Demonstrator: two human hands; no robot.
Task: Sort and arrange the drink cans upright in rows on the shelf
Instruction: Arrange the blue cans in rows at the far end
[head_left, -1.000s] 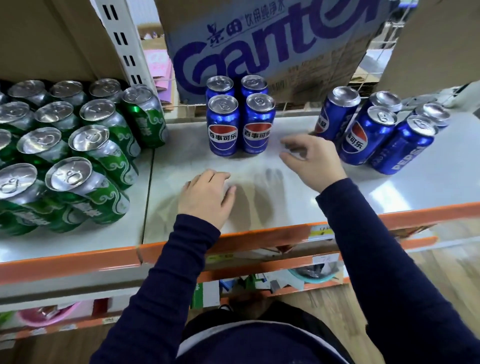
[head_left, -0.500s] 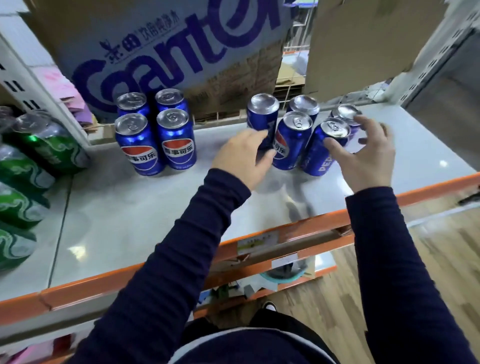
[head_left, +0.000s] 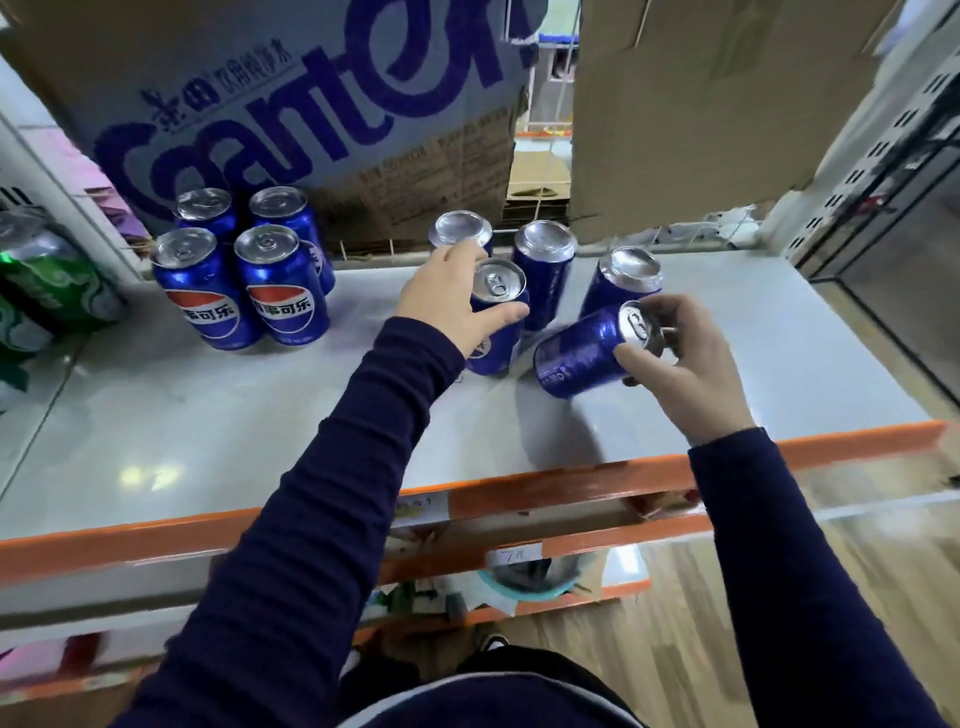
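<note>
Several blue cola cans stand on the grey shelf (head_left: 208, 415). A tidy block of them (head_left: 244, 280) stands upright at the back left. My left hand (head_left: 452, 296) is closed around the top of an upright blue can (head_left: 500, 291) in the middle. My right hand (head_left: 675, 358) grips a tilted blue can (head_left: 582, 353), lifted and leaning with its top to the right. Three more blue cans (head_left: 545, 265) stand behind these two, apparently bottom up.
Green cans (head_left: 47, 286) lie at the left edge beyond a white upright. A large printed cardboard box (head_left: 291, 104) and a plain cardboard sheet (head_left: 701, 104) back the shelf. The shelf's front edge is orange (head_left: 545, 483); a lower shelf and wooden floor lie below.
My head has turned right, shifting the green cans out of view. Both hands have reached the loose cans; the left has closed on an upright one and the right has lifted and tilted another.
</note>
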